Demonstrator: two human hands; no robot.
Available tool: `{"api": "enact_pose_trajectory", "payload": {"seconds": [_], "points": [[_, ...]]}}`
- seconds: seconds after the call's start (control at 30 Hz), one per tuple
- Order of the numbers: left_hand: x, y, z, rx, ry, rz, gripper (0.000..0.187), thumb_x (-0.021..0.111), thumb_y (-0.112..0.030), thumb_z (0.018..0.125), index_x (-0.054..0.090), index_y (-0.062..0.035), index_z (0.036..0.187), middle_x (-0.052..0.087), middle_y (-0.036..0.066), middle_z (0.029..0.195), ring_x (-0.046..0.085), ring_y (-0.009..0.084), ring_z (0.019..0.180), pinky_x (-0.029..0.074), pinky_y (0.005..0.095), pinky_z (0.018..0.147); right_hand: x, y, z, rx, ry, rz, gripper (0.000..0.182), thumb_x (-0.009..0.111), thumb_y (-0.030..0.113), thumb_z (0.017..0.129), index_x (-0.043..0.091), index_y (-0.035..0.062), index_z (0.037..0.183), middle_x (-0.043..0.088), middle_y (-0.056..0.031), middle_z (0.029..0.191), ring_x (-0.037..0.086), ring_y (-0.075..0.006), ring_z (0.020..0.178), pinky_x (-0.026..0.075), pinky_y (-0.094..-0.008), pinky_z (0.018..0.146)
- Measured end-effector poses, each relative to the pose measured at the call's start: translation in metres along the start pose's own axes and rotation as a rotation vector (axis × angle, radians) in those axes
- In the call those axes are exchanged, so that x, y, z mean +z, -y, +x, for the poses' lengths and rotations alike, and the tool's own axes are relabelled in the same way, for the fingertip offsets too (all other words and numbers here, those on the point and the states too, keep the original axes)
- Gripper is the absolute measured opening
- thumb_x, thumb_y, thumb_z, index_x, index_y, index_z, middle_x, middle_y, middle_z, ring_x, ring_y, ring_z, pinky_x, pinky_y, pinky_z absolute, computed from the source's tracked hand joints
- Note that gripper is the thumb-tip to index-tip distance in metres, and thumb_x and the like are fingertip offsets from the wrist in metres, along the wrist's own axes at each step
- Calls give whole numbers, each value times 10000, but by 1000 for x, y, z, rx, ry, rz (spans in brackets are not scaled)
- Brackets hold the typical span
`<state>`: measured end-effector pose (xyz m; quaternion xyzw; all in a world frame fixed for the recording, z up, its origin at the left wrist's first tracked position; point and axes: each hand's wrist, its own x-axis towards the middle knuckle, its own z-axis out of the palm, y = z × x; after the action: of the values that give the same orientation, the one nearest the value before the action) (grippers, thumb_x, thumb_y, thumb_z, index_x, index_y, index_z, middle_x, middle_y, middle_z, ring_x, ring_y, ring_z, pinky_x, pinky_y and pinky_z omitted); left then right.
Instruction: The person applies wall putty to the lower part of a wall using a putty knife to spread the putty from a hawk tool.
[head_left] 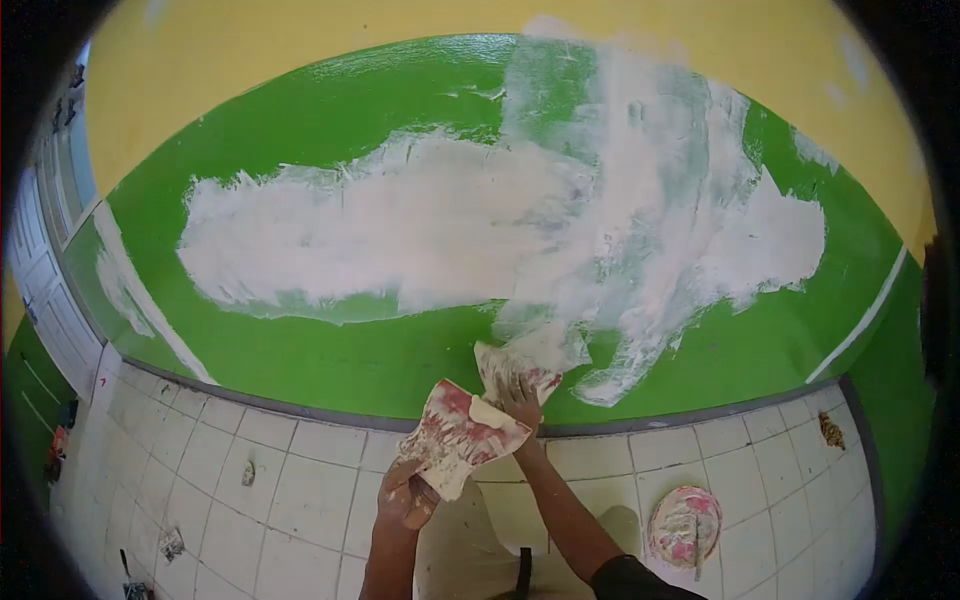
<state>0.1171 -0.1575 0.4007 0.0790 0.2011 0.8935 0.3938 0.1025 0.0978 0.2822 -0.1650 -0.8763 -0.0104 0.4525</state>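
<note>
My left hand [408, 495] grips the lower left corner of a flat red plate [445, 440] smeared with cream-white paste, with a thicker lump near its right edge. Just right of and above it, my right hand [520, 402] has its fingers closed over a second paste-covered flat piece [495, 367], which is against the lower part of the green wall [420, 360] or very near it. A broad patch of white paste [400, 220] covers much of the green area, with upright strokes on the right side.
A round pink container [655, 530] of paste with a stick or tool stands on the tiled floor [310, 485] at my right. Small clumps of debris [172, 545] lie at the left, another [831, 430] at the far right. A white door [55, 310] is at far left.
</note>
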Motion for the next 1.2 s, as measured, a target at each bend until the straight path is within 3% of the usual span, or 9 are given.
{"api": "enact_pose_trajectory", "payload": {"seconds": [0.1,0.17,0.23,0.33,0.4,0.57,0.6,0.7,1.2], "points": [[8,-2,-4,40,28,-4,476,537,-74,874,408,65,1311,577,207,1213,613,297,1091,530,425,921,23,-39,-55,168,43,552,366,708,144,729,671,87,1089,662,-150,1073,618,-360,996,506,-439,853],[12,-3,-6,50,10,5,451,527,-66,882,422,60,1302,588,200,1198,632,290,1059,546,417,894,14,-67,-67,414,214,354,298,698,108,757,670,70,1052,675,-128,997,642,-347,913,528,-440,776],[15,-3,-5,139,-27,210,401,537,-74,899,457,46,1273,619,175,1144,665,265,972,568,406,858,-49,-73,-47,753,-84,874,268,711,111,773,644,14,1013,681,-107,915,660,-262,710,503,-371,607],[15,1,0,223,-87,524,353,559,-104,901,511,83,1197,641,168,1101,676,268,910,565,400,855,-115,-98,-39,990,-241,1200,301,674,83,786,598,5,1067,667,-101,903,667,-236,741,531,-336,591],[8,12,8,300,-103,742,291,563,-112,907,554,73,1131,662,141,1029,679,249,836,569,378,788,-194,-85,-13,1047,104,1714,330,646,-9,768,557,-39,1084,635,-111,857,664,-241,756,580,-353,663],[24,40,12,463,36,1553,208,529,-133,925,639,3,1038,668,209,840,661,276,698,505,320,630,-203,-64,-37,1244,-39,1714,327,598,-36,729,550,-72,1050,631,-136,847,669,-253,682,604,-371,594],[35,44,6,310,73,1555,317,542,-108,882,583,-29,1186,634,268,908,639,377,753,517,387,669,-198,-63,-39,1269,-11,1718,323,587,-17,739,551,-74,1054,631,-136,839,667,-261,677,604,-386,591],[49,63,2,379,293,1750,491,534,-61,837,479,-61,1325,632,258,1015,620,433,822,521,444,701,-191,-67,-48,1328,39,1728,320,564,21,759,552,-78,1063,632,-136,824,662,-275,669,604,-415,587],[33,99,31,389,633,1875,694,492,53,751,397,-160,1405,578,174,1244,634,416,855,529,479,716,-235,-109,-37,1502,6,1831,265,564,92,742,582,-60,959,629,-165,730,641,-297,556,576,-430,455]]}}
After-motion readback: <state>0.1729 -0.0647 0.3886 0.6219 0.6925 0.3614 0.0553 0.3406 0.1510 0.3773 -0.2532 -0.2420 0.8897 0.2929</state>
